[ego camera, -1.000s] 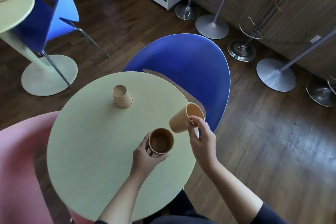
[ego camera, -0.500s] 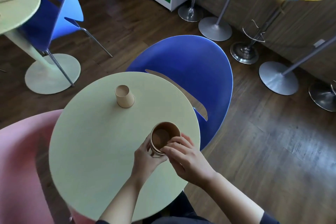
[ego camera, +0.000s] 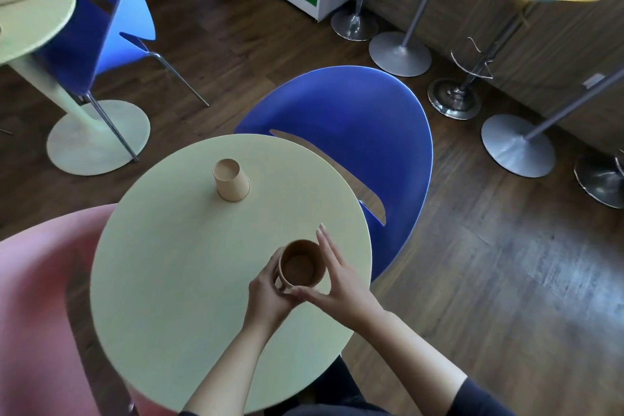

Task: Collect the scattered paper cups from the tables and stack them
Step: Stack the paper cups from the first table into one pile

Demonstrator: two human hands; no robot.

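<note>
Cups are what I am watching here: a nested stack (ego camera: 301, 267) sits upright in my left hand (ego camera: 270, 294), whose fingers wrap its lower wall from the near-left side, above the round pale-green table (ego camera: 189, 280). My right hand (ego camera: 337, 284) is spread flat and loose against the stack's right side, thumb under the near rim, fingers extended past it; it grips nothing on its own account, as far as I can tell. One more paper cup (ego camera: 231, 180) stands upside down near the table's far edge, well apart from both hands.

I judge the main risk to be the top cup sitting crooked in the stack: if it is not pushed fully home, a tilt of my left wrist could let it slide out. How deep it sits I cannot tell from above. Squeezing harder to compensate could crush the thin walls and jam the cups. Reaching for the inverted cup brings a second hazard, since a hasty brush could knock it off the far edge toward the blue chair (ego camera: 354, 111). Another table (ego camera: 37, 13) at far left carries something pale I cannot identify.
</note>
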